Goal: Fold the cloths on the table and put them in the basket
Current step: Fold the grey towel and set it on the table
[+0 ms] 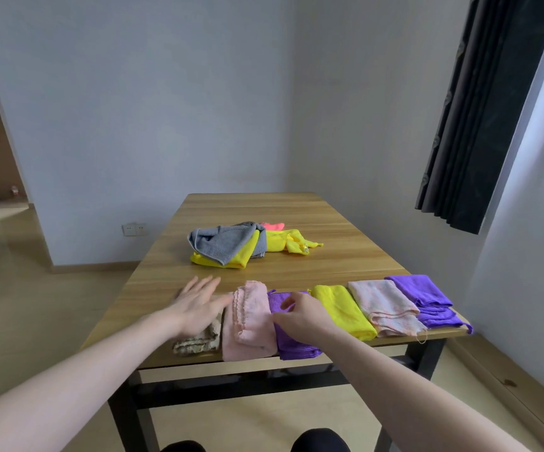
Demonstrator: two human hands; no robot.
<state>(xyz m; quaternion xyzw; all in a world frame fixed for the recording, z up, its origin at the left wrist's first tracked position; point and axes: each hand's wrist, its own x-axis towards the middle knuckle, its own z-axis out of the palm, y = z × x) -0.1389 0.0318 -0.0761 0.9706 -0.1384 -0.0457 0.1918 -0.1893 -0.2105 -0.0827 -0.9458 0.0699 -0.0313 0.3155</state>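
Closest in, the left hand [197, 305] is spread flat, fingers straight, over a beige cloth [196, 344] at the near table [296, 207] edge. The right hand [301, 313] has curled fingers resting on a folded purple cloth [291, 345]; can't tell if it's pinching. A pink cloth [247, 321] lies between them, and an unfolded pile [228, 244] sits mid-table.

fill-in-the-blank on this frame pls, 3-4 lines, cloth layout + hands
1. The row of folded cloths along the near edge of the table holds ____ cloths.
2. The cloth at the right end of the row is ____ in colour.
3. The left hand lies with fingers spread over the ____ cloth at the row's left end.
4. On top of the unfolded pile lies a ____ cloth.

Missing words: six; purple; beige; grey
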